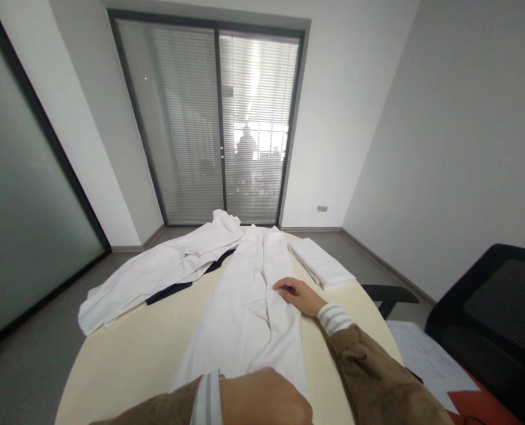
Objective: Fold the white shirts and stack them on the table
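A long white garment (pixel 244 319) lies lengthwise down the middle of the table, its far end split into two parts and an open, creased edge running along its length. On its right side, my right hand (pixel 301 295) has thumb and forefinger closed at the raised fold of the cloth. My left hand (pixel 262 396) rests over the garment's near end with its fingers curled inward. The fingertips of that hand are cut off by the frame's bottom edge, so what they hold is hidden.
Another white garment (pixel 173 262) sprawls along the table's left side, over dark cloth (pixel 169 293). At the right lies a folded white cloth (pixel 322 262). The round cream table (pixel 107 366) has an office chair (pixel 488 295) and papers (pixel 415 348) to its right.
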A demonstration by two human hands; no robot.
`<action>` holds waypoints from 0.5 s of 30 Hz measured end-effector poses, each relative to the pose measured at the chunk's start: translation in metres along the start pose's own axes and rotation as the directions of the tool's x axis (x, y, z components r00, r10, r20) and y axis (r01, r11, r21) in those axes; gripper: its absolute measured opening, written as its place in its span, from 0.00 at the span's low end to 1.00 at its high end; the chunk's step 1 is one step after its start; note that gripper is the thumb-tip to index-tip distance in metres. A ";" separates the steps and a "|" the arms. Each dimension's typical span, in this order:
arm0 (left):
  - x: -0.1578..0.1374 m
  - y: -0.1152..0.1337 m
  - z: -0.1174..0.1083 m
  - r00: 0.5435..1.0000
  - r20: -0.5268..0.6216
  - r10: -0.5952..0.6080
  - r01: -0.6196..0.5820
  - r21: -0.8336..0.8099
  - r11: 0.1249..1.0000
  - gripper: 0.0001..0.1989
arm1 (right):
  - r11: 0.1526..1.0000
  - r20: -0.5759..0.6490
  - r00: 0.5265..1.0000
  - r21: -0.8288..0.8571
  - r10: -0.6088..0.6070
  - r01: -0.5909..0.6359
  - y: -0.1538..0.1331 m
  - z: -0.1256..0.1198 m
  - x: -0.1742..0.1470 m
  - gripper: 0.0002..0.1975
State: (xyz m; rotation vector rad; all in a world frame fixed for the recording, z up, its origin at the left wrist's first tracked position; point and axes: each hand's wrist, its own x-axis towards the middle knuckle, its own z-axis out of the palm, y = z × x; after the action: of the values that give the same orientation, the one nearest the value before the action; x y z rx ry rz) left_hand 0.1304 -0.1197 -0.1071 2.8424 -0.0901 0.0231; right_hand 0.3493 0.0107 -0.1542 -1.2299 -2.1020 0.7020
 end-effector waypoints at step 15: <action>0.003 0.003 -0.004 0.987 -0.045 0.151 -0.155 -0.097 0.983 0.07 | 1.000 0.004 1.000 -0.005 -0.002 0.003 0.005 0.001 0.000 0.13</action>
State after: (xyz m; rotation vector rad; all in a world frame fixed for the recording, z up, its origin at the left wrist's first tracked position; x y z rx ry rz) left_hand 0.1332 -0.1213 -0.1020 2.7269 -0.2931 0.1022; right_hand 0.3517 0.0123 -0.1584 -1.2293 -2.1091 0.6989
